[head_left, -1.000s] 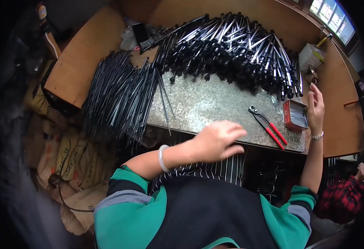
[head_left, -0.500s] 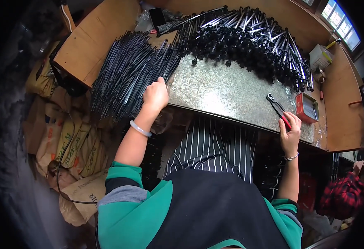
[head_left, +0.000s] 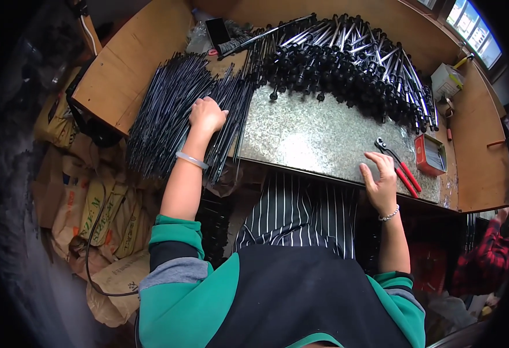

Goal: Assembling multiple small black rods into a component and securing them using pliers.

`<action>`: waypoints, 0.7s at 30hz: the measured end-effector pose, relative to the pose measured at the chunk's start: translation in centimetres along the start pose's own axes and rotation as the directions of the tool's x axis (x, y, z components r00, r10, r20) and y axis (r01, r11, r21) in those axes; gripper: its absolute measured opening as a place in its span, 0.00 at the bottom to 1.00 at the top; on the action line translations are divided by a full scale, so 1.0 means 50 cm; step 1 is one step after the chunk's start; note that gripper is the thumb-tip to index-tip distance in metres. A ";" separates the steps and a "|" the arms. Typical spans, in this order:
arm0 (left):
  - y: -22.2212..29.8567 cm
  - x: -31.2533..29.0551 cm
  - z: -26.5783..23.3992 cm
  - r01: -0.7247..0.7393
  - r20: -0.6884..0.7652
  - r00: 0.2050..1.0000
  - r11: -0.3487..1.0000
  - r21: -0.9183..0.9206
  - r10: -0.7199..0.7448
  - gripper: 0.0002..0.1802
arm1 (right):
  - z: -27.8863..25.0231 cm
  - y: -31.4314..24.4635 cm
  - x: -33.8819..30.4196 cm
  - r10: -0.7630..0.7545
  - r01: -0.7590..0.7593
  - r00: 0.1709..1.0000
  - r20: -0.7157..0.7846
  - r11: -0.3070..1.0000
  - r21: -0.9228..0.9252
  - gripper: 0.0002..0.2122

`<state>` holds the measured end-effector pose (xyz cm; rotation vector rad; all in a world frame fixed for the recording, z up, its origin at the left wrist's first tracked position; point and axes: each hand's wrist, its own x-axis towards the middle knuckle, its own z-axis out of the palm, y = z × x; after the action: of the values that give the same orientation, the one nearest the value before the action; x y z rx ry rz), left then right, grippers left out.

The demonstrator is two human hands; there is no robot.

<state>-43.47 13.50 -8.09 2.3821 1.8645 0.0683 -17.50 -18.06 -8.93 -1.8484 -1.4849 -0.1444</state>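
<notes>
My left hand rests on a broad pile of thin black rods at the left of the bench. Its fingers curl down among the rods and the thumb points right; whatever they grip is hidden under the hand. My right hand hovers by the front edge of the bench with fingers apart and nothing in it. Just right of it lie cutting pliers with red handles and a dark head, flat on the speckled metal bench top.
Along the back is a large heap of silver-and-black tubular parts. A small red open box stands right of the pliers, and a white box behind it. Wooden side panels bound the bench. Sacks sit lower left; a person's checked sleeve shows lower right.
My right hand has let go of the pliers, which now lie on the bench, and has shifted left. My left hand has moved up and left onto the rod pile.
</notes>
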 end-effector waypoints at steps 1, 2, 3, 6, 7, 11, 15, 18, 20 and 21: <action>-0.002 0.004 -0.002 -0.009 0.010 1.000 1.000 -0.011 0.009 0.30 | 0.008 -0.010 0.003 0.012 -0.012 1.000 0.009 1.000 0.021 0.12; -0.004 0.010 -0.002 -0.018 0.021 1.000 1.000 -0.022 0.019 0.30 | 0.015 -0.016 0.006 0.017 -0.017 1.000 0.009 1.000 0.018 0.12; -0.005 0.017 0.001 -0.018 0.006 1.000 0.999 -0.034 0.018 0.29 | 0.022 -0.021 0.009 0.003 -0.004 1.000 0.028 1.000 0.028 0.12; -0.016 0.034 0.003 -0.017 0.067 0.997 0.991 -0.134 0.027 0.27 | 0.038 -0.034 0.016 -0.005 0.003 0.999 0.052 0.999 0.046 0.12; -0.022 0.038 0.002 -0.058 0.109 0.992 0.991 -0.119 0.071 0.24 | 0.041 -0.035 0.018 -0.011 0.008 0.998 0.054 0.999 0.046 0.12; -0.047 0.029 0.001 -0.168 -0.271 0.952 0.983 -0.076 0.141 0.20 | 0.046 -0.037 0.014 -0.018 0.015 0.998 0.067 0.999 0.052 0.12; -0.019 -0.024 -0.066 -0.289 -0.411 0.892 0.936 -0.201 0.187 0.15 | 0.049 -0.039 0.015 -0.016 0.008 0.996 0.093 0.997 0.081 0.13; 0.042 -0.098 -0.113 -0.459 -0.498 0.817 0.850 -0.260 0.290 0.14 | 0.050 -0.061 0.035 -0.022 0.009 0.994 0.110 0.993 0.118 0.15; 0.094 -0.161 -0.144 -0.583 -0.523 0.763 0.755 -0.300 0.381 0.13 | 0.060 -0.097 0.072 -0.073 0.050 0.996 0.059 0.946 0.320 0.23; 0.124 -0.188 -0.151 -0.652 -0.555 0.710 0.703 -0.283 0.434 0.13 | 0.061 -0.114 0.094 -0.089 0.076 0.996 0.019 0.925 0.373 0.27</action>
<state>-40.57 3.37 0.48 2.5894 0.9489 1.0824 -22.09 -12.20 -6.00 -1.4908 -1.4972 0.1255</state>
